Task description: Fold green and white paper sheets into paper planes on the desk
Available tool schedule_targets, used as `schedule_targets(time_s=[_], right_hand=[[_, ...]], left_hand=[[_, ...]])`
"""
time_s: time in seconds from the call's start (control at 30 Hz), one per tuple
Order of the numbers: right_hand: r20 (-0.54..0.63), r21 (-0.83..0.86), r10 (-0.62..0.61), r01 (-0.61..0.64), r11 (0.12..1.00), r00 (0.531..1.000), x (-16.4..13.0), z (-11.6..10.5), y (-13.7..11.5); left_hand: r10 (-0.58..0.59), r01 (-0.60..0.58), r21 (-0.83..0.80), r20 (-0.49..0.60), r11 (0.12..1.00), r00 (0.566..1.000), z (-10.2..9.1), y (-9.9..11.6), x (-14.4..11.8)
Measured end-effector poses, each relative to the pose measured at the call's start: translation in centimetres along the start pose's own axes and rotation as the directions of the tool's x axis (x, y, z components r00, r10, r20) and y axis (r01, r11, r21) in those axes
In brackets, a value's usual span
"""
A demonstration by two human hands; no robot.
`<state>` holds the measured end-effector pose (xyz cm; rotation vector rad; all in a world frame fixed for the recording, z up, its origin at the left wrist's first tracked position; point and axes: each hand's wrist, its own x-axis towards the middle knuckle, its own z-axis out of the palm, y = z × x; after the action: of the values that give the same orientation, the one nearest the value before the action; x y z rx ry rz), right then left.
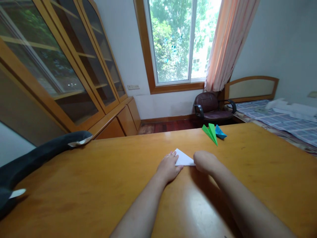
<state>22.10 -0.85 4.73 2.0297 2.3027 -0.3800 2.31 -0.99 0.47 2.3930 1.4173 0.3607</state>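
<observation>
A folded white paper (183,158), pointed at its far end, lay flat on the wooden tabletop (99,178) near the middle, between the person's two hands. The left hand (169,168) rested palm down on the paper's near left corner, fingers stretched forward and spread a little, pressing rather than gripping; its grip held nothing. The right hand (204,161) sat at the paper's right edge, curled into a loose fist with knuckles up, touching or just beside the sheet; whether its grip pinched the paper could not be told, since the fingers were tucked out of sight. Both forearms reached in from the near edge, bare, angled toward each other. Farther along the tabletop, to the right and well apart from the hands, a green paper plane (211,132) lay against a blue paper plane (220,132). At the left edge a dark stuffed toy (37,155) draped over the tabletop. Beyond stood a glass-fronted cabinet (74,72), a window (178,39) with a peach curtain (228,43), a dark armchair (213,107) and a bed (279,119).
</observation>
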Motion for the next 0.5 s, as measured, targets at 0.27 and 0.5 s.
schedule_targets(time_s=[0.27,0.5], right_hand=[[-0.299,0.174,0.152,-0.103,0.979,0.942,2.4,0.5,1.7],[-0.325,0.263,-0.202,0.293,0.919,0.924,2.9,3.4,-0.5]], left_hand=[[-0.004,0.003,-0.03,-0.032,1.0,0.999,0.4,-0.3,0.1],[0.011,-0.014,-0.036,-0.08,0.999,0.997,0.7,-0.5,0.2]])
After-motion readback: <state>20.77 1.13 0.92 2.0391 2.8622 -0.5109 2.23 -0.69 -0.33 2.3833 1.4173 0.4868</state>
